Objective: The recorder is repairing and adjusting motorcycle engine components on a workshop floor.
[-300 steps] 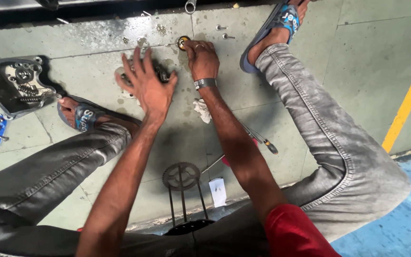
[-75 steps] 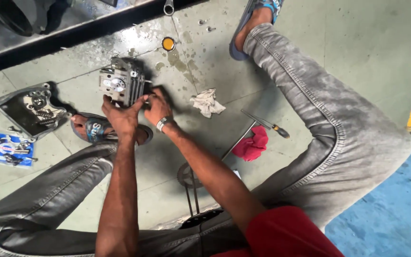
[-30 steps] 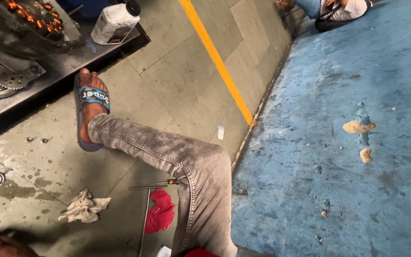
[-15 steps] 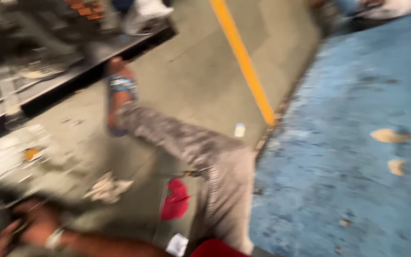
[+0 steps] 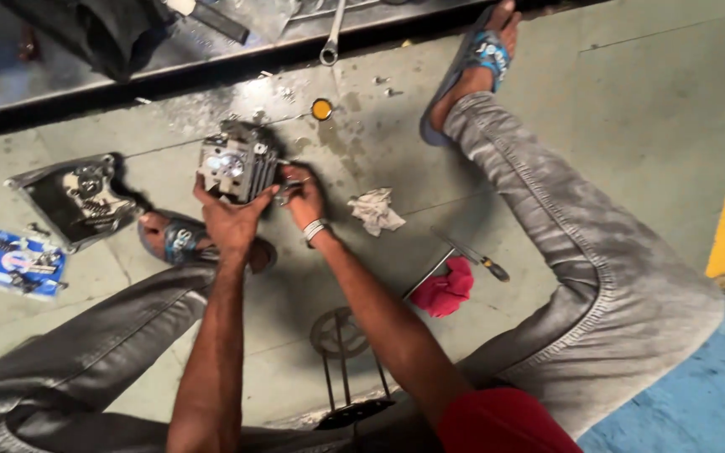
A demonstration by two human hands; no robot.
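A person sits on the grey concrete floor with legs spread, in grey jeans and blue sandals. Between the feet stands a finned metal cylinder head, upright on the floor. The left hand clamps its near side from below; the right hand, wearing a wrist band, grips its right edge. Beside them lie a dark engine cover, a red rag, a white rag, a screwdriver and a small yellow cap.
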